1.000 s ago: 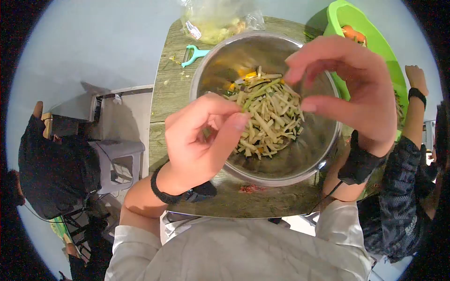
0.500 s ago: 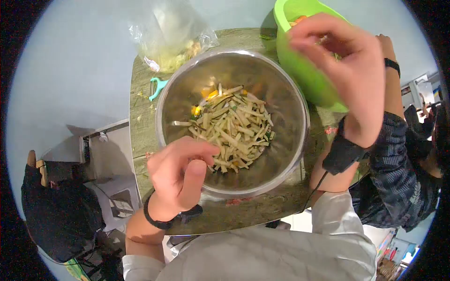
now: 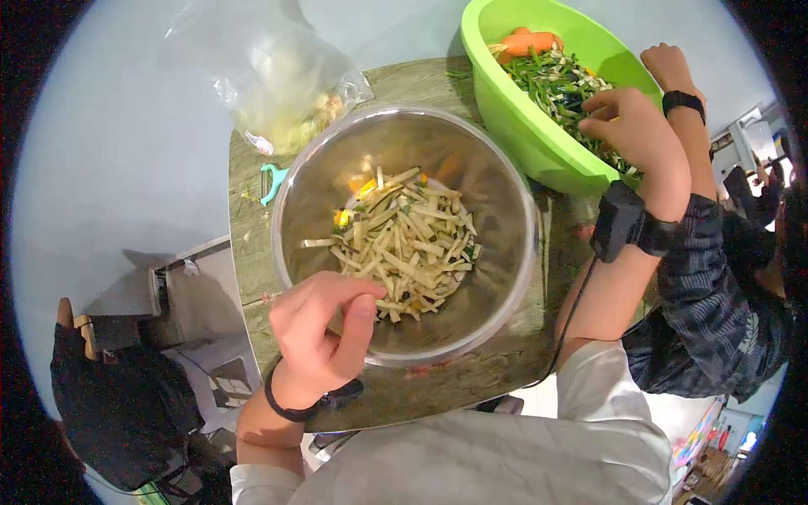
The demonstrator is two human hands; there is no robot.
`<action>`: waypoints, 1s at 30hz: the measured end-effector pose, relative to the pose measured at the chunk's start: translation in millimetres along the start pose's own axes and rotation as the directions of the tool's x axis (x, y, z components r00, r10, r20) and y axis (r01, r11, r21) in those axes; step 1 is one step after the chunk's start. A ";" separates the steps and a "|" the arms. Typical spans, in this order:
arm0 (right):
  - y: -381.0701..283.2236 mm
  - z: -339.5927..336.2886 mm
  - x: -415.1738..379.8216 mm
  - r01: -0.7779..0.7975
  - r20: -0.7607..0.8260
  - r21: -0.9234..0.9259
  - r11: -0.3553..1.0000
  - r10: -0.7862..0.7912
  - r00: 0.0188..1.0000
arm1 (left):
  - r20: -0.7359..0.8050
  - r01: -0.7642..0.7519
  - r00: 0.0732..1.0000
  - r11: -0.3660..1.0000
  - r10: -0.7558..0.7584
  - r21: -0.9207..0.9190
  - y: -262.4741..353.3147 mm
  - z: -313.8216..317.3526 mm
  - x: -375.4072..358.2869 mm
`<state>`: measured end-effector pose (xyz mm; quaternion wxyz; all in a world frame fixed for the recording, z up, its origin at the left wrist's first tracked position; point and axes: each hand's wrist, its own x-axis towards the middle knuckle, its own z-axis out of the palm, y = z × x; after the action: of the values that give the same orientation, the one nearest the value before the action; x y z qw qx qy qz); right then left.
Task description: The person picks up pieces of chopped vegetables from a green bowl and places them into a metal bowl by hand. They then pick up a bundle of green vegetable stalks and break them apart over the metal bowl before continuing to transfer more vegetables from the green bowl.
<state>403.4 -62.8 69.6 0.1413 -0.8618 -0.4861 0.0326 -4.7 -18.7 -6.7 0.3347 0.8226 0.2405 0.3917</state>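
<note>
A large steel bowl (image 3: 497, 311) stands on the table, with a heap of pale vegetable strips (image 3: 412, 244) in it and a few orange and yellow pieces beside them. My left hand (image 3: 324, 328) is over the bowl's near left rim, fingers curled and thumb against the index finger; whatever they pinch is hidden. At the upper right, my right hand (image 3: 635, 135) hangs over a green basin (image 3: 522, 135), its thumb and index finger apart with nothing visible between them. Chopped greens (image 3: 555, 88) and orange carrots (image 3: 526, 44) lie in that basin.
Behind the bowl lies a clear plastic bag (image 3: 290, 97) with pale scraps. A turquoise peeler (image 3: 273, 183) rests left of the bowl. Another person's arm (image 3: 686, 101) reaches up beside the basin at right. A dark-clothed person (image 3: 118, 404) is at lower left.
My right hand has moved lower and toward the right over the basin, uncovering the greens and carrots. My left hand stays by the bowl's rim. The whole view has shifted slightly.
</note>
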 end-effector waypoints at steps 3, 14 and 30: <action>-5.2 3.0 -3.9 -0.039 0.078 0.031 0.999 0.036 0.996 | 0.014 -0.006 1.000 1.000 0.005 0.017 -0.3 -1.5 0.5; -8.7 21.2 3.1 0.166 0.145 -0.021 0.986 -0.161 0.976 | 0.001 0.074 0.997 0.997 -0.074 0.006 5.4 0.4 -0.6; -14.1 4.3 -3.0 0.134 -0.098 -0.096 0.986 -0.144 0.985 | 0.025 -0.002 1.000 0.998 0.000 0.069 3.6 3.2 6.4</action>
<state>389.4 -57.6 69.2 0.1300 -0.8317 -0.5379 -0.0441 2.1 -18.1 -2.4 0.3091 0.8386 0.2492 0.3730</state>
